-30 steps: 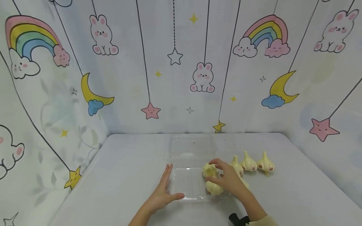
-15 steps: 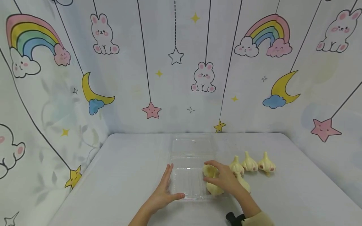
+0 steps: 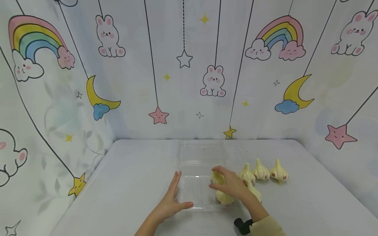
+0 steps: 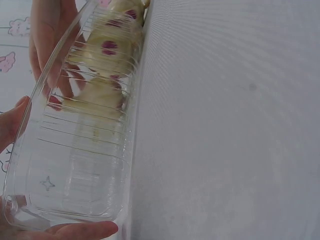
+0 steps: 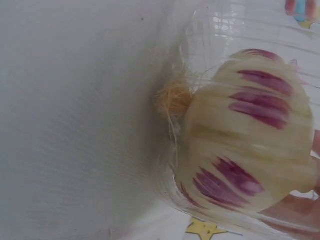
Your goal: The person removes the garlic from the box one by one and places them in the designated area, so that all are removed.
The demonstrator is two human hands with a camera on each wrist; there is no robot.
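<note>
A clear plastic clamshell box [image 3: 196,193] lies with its lid [image 3: 200,152] folded back on the table. My left hand [image 3: 168,201] rests against its left side, fingers straight, thumb along the front edge. Inside the box, toward its right, is a garlic bulb [image 3: 217,178]; my right hand [image 3: 231,183] holds it between thumb and fingers. A second garlic bulb [image 3: 224,197] sits in front of that one, partly under the hand. Through the clear wall, the left wrist view shows the bulbs [image 4: 97,97] near the right fingers. Purple streaks mark a close garlic bulb [image 5: 250,135] in the right wrist view.
Right of the box are several more garlic bulbs [image 3: 261,170], one of them [image 3: 254,192] partly behind the right forearm. A black wrist mount [image 3: 243,226] shows at the right sleeve. Behind the white table [image 3: 133,170] hangs a cartoon-printed cloth [image 3: 133,65].
My right hand has moved a little left over the box, and the rear garlic bulb has shifted slightly left with it. The left hand stays at the box's left side.
</note>
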